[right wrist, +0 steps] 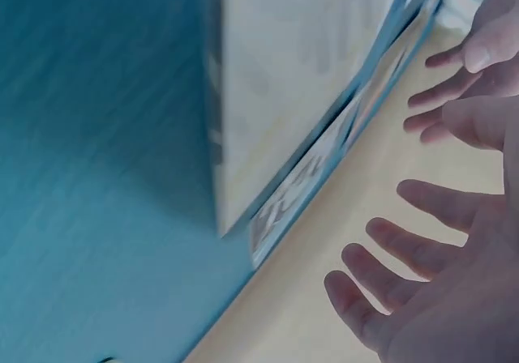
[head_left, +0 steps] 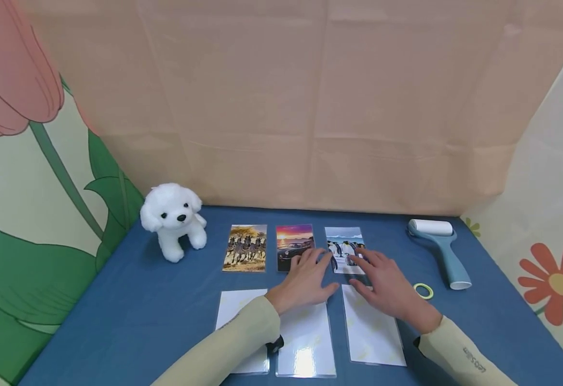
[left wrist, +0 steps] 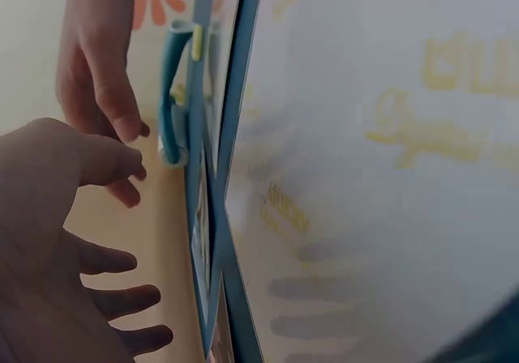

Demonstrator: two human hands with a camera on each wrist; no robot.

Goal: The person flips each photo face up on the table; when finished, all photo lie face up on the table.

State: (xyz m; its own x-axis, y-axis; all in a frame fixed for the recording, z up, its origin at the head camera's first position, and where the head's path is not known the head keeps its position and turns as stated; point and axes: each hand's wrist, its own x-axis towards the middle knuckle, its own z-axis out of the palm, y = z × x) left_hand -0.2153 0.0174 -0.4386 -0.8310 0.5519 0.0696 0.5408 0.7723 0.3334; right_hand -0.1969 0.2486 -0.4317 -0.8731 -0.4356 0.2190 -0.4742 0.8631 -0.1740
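Blue tabletop [head_left: 117, 321] carried the penguin picture card [head_left: 342, 247], its long axis running away from me. It lay ahead, between my left hand [head_left: 305, 281] and right hand [head_left: 384, 281], both with fingers spread and empty; the right ones seemed nearer.

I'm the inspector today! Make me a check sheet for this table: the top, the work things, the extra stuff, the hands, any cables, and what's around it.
Surface: blue tabletop, looks flat.
Job's things: running-animals card, car card and penguin card in a row; three white sheets lie nearer the person.
Clutter: white toy dog at the left; blue-handled roller and yellow-green ring at the right.
Hands: left hand partly hides the car card, right hand the penguin card; fingers spread, holding nothing.
Cables: nothing seen.
Surroundings: tan backdrop behind, flowery panels both sides.
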